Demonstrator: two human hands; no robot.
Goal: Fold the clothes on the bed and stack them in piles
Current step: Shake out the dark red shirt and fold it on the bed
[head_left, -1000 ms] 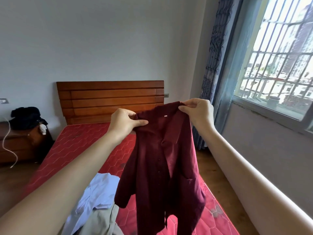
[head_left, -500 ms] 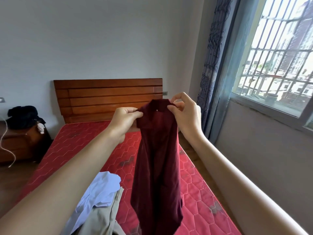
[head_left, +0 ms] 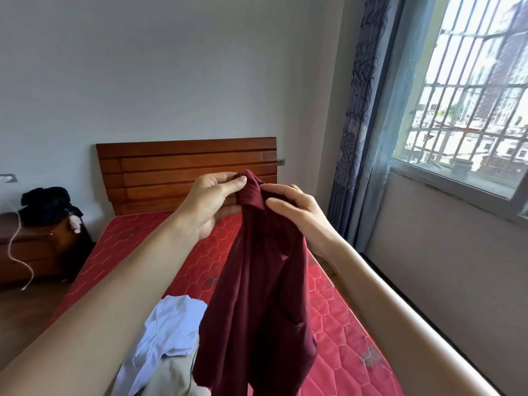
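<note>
You are holding the maroon shirt up in the air over the bed, its top bunched between your two hands and the rest hanging down. Your left hand is pinching the top edge between thumb and curled fingers. Your right hand is gripping the same bunched fabric just beside it, fingers curled into the cloth. The two hands are nearly touching.

The hanging shirt is blocking your view of the middle of the red quilted mattress, and its lower edge is hanging in front of the other clothes. On the bed's near end, a pale blue garment is lying crumpled, and a beige garment is lying just below it, touching it. Your left forearm is crossing in front of part of both.

The wooden headboard is standing against the far wall. To the left, a dark bundle is sitting on a wooden nightstand, with a pale cord trailing down its front. To the right, a patterned curtain is hanging beside a barred window.
</note>
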